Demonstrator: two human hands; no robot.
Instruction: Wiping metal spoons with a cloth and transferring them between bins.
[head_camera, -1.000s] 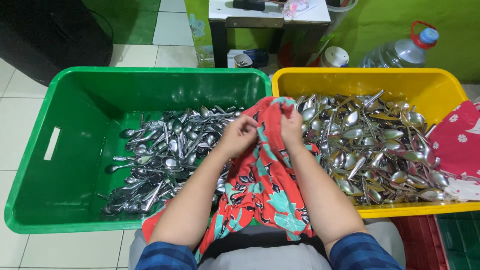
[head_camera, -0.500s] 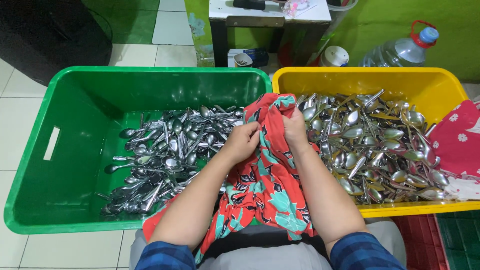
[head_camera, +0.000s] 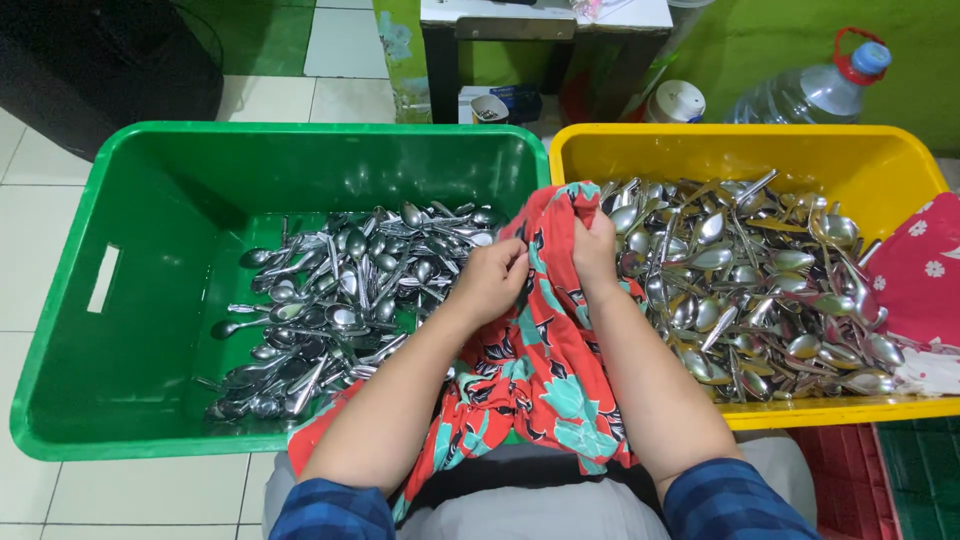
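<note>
- left hand (head_camera: 492, 275) and right hand (head_camera: 597, 248) both clenched on red floral cloth (head_camera: 535, 370) — bunched over the adjoining rims of green bin (head_camera: 120, 300) and yellow bin (head_camera: 860, 165)
- spoons (head_camera: 340, 300) piled in both bins

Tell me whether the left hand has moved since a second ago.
Barely. The left hand still grips the red cloth by the green bin, just slightly nearer the bin's front rim; most of the image shift is camera motion.

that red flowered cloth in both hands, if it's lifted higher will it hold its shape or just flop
Probably flop: the red flowered cloth bunches between the left hand and right hand and drapes in folds. It looks thin and light. Its hanging end might brush the spoons in the green tub.
</note>
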